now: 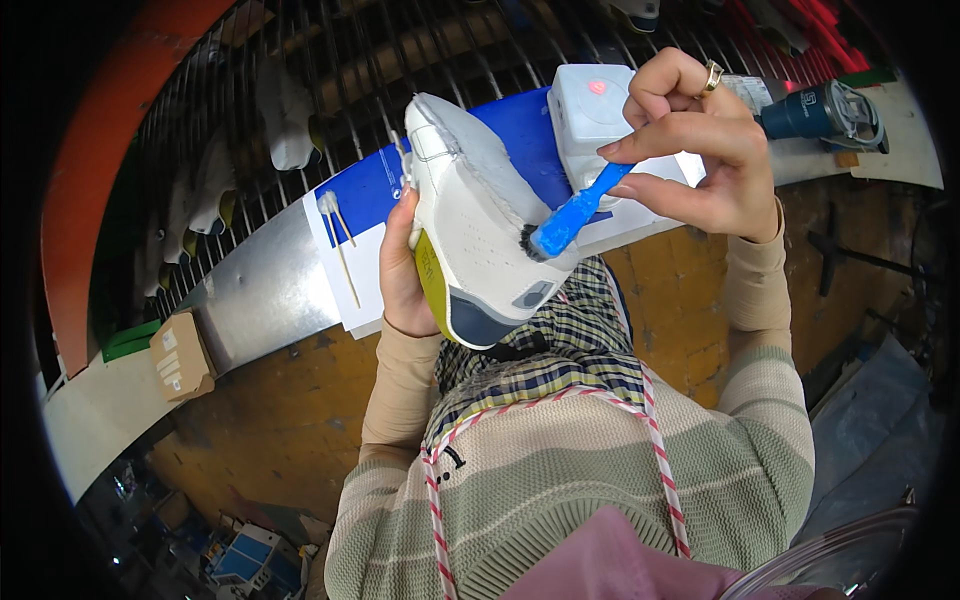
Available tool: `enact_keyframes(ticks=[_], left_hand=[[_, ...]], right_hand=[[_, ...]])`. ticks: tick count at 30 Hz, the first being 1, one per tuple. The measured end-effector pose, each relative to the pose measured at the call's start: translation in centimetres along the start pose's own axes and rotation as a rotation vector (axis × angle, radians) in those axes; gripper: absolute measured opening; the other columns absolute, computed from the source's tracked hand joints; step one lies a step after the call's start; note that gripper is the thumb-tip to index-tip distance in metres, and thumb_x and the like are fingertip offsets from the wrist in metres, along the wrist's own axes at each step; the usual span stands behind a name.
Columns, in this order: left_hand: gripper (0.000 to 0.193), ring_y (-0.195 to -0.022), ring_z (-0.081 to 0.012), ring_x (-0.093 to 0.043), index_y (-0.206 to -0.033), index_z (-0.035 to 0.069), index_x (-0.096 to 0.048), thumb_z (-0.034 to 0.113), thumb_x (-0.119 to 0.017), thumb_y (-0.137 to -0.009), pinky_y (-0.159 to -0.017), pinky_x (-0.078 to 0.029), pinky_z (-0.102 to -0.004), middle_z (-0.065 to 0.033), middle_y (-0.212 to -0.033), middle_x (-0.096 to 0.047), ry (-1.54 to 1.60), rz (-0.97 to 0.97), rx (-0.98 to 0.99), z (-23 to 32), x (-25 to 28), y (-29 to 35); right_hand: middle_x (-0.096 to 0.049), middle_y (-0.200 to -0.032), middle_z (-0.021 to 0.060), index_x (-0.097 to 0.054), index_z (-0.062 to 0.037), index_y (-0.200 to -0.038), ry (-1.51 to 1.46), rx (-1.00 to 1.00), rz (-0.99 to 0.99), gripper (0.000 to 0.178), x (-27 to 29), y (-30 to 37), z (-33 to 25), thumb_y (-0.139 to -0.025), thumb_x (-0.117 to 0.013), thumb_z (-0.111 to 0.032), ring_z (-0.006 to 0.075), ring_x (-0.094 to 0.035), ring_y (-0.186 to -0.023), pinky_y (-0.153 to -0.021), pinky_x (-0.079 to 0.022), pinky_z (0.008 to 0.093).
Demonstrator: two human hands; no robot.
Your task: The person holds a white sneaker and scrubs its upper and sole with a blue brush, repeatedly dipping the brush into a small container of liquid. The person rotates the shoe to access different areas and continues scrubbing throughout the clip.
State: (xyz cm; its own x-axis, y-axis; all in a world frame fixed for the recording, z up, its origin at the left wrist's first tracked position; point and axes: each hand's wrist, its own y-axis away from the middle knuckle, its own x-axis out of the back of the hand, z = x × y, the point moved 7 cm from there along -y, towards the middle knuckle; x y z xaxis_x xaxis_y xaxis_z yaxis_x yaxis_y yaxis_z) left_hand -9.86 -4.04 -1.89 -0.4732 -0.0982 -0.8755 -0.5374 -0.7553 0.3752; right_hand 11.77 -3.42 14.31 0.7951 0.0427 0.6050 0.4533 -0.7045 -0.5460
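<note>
A white shoe with a yellow-green and dark grey sole is tilted in front of me. My left hand grips it from the sole side; part of the fingers is hidden behind it. Between thumb and fingers, my right hand pinches a small blue-handled brush. The dark bristles touch the shoe's upper near its edge. Just behind the brush stands a white container with a red mark on top.
Blue and white sheets cover the bench, with thin cotton-tipped sticks on them. Beyond runs a roller conveyor carrying other shoes. A teal tumbler lies at the right, a cardboard box at the left.
</note>
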Motion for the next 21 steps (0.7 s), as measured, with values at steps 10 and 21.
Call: enact_keyframes(ticks=[10, 21], left_hand=[[0.057, -0.112, -0.0311, -0.064, -0.145, 0.006, -0.041, 0.042, -0.048, -0.102, -0.083, -0.052, -0.0398, -0.0212, -0.132, -0.054, 0.127, -0.135, 0.179, -3.5, -1.3, 0.9], [0.070, -0.102, -0.0349, -0.065, -0.152, 0.002, -0.029, 0.047, -0.044, -0.101, -0.059, -0.049, -0.0323, -0.0286, -0.133, -0.045, 0.479, -0.353, 0.448, -5.8, 0.7, 3.3]], right_hand=[[-0.046, -0.087, 0.0063, -0.076, 0.0009, -0.084, -0.077, 0.165, -0.120, 0.032, -0.9, -3.8, -0.4, -0.055, -0.086, -0.008, 0.0206, -0.052, -0.079, -0.064, -0.041, 0.0315], [-0.050, -0.081, 0.0073, -0.075, -0.0011, -0.090, -0.335, 0.439, -0.257, 0.023, -4.1, -8.4, -1.6, -0.070, -0.085, -0.007, 0.0218, -0.050, -0.071, -0.060, -0.040, 0.0326]])
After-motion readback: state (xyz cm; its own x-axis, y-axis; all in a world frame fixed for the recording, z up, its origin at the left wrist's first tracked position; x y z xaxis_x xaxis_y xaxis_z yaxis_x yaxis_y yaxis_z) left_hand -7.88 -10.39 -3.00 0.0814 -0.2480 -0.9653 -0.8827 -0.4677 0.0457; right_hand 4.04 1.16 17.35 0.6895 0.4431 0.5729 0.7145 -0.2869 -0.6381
